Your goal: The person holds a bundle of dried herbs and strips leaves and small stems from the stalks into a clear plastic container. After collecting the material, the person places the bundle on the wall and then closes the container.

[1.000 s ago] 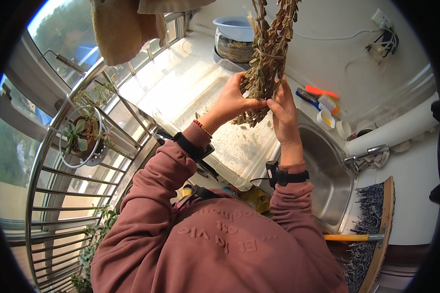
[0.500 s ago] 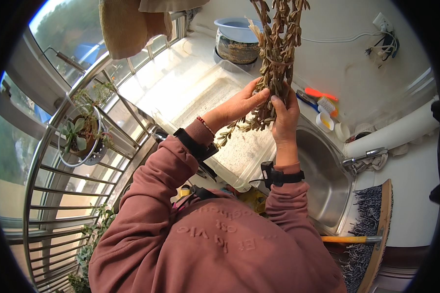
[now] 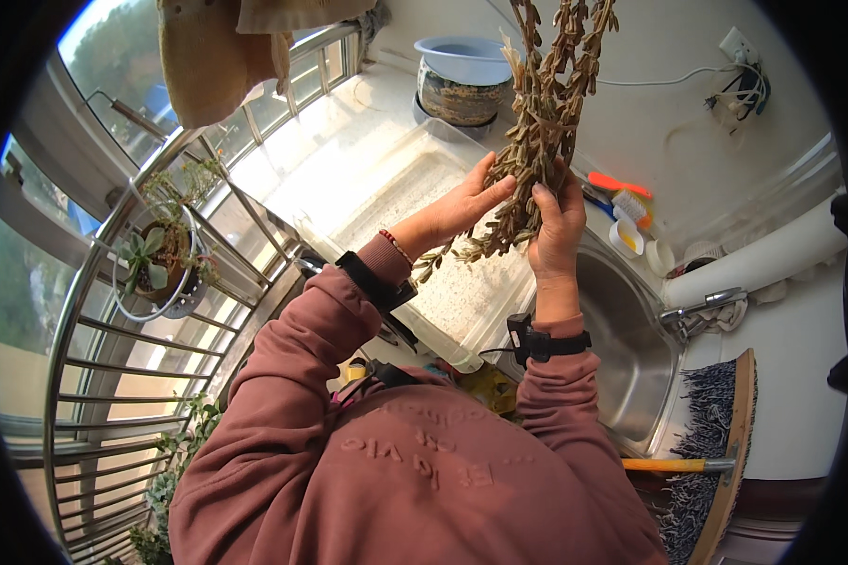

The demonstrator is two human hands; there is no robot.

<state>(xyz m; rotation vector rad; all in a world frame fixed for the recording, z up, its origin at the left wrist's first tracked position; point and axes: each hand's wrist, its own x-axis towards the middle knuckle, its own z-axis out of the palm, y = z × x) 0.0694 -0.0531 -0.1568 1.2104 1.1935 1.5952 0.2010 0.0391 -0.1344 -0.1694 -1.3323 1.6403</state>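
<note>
A bunch of dried brown stalks thick with pods (image 3: pixel 542 113), which looks like sesame, rises in front of me, tied partway up. My right hand (image 3: pixel 558 221) is wrapped round its lower part, thumb in front. From the left, my left hand (image 3: pixel 466 202) is closed against the same stalks, thumb on the near side; its other fingers are partly hidden behind the pods. Lower tips of the bunch hang over a clear plastic bin (image 3: pixel 386 202) with pale bits across its bottom.
A steel sink (image 3: pixel 622 330) with a tap (image 3: pixel 711 303) lies to the right, brushes (image 3: pixel 631 207) behind it. A mop head (image 3: pixel 711 443) leans at the lower right. Beyond the bin stands a pot with a blue basin (image 3: pixel 466 56). Metal railing (image 3: pixel 113 400) and a hanging plant (image 3: pixel 151 264) line the left.
The bunch and both hands have shifted slightly to the right. My left thumb and forefinger are a little farther apart. The hanging cloth at the top appears farther left.
</note>
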